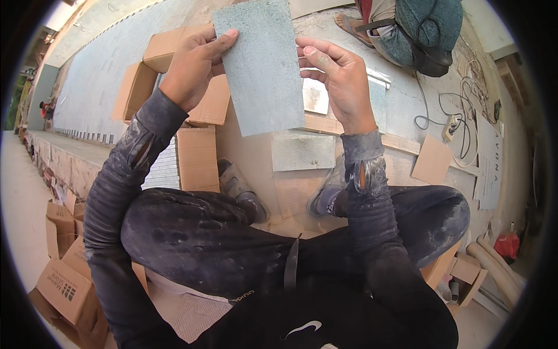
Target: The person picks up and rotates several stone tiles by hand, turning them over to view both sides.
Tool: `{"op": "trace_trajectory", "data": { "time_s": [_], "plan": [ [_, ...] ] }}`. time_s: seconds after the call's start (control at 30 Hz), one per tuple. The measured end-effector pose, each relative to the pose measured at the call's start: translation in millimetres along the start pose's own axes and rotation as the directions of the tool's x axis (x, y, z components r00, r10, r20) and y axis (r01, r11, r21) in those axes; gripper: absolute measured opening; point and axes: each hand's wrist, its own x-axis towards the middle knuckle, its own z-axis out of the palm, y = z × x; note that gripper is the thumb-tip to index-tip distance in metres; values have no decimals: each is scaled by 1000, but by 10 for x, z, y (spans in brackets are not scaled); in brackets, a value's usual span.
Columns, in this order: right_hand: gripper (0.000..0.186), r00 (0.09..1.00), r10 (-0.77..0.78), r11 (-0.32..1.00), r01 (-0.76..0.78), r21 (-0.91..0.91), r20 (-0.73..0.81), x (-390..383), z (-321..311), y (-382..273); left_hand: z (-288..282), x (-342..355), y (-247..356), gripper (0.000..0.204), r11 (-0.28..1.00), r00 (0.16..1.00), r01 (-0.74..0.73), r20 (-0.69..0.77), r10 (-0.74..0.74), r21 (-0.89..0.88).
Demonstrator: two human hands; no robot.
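A grey speckled rectangular tile point(261, 70) is held up in front of me, its longer sides running up and down. My left hand point(195, 67) grips its left edge, thumb on the near face and fingers behind. At the opposite edge, my right hand point(340, 75) has its fingertips against the tile, while its thumb stays off the face. Below, a similar grey tile point(303, 152) lies flat between my feet. Beside my left foot, an open cardboard box point(199, 152) stands near a stack of tiles point(161, 167) set on edge.
A wooden strip point(401, 143) lies on the floor beyond the flat tile. Cables and a power strip point(450, 129) are at the right. Another person point(421, 29) is at the upper right. Cardboard boxes point(67, 285) are piled at lower left; long tubes point(494, 270) lie lower right.
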Motion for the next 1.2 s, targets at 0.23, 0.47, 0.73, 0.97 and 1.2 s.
{"op": "trace_trajectory", "data": {
  "time_s": [0.23, 0.47, 0.73, 0.97, 1.2],
  "plan": [
    [32, 1000, -3, 999, 3, -43, 0, 11, 36, -12, -4, 1, -5, 45, 1000, 999, 19, -26, -20, -22],
    [80, 916, -389, 334, 238, -912, 97, -308, 680, 300, 86, 55, -32, 34, 958, 975, 165, -110, -195, -234],
    [28, 984, 69, 671, -169, -722, -166, -97, 218, 515, 293, 4, 37, 55, 963, 962, 270, 48, -270, 7],
    [44, 739, 180, 645, -587, -489, -649, 167, -1898, 1815, 384, -15, -38, 62, 967, 955, 152, 221, -197, 207],
    [50, 640, 217, 652, -657, -379, -737, -237, -2982, 1770, 277, -63, -88, 58, 949, 936, 187, 246, -250, 255]
  ]
}}
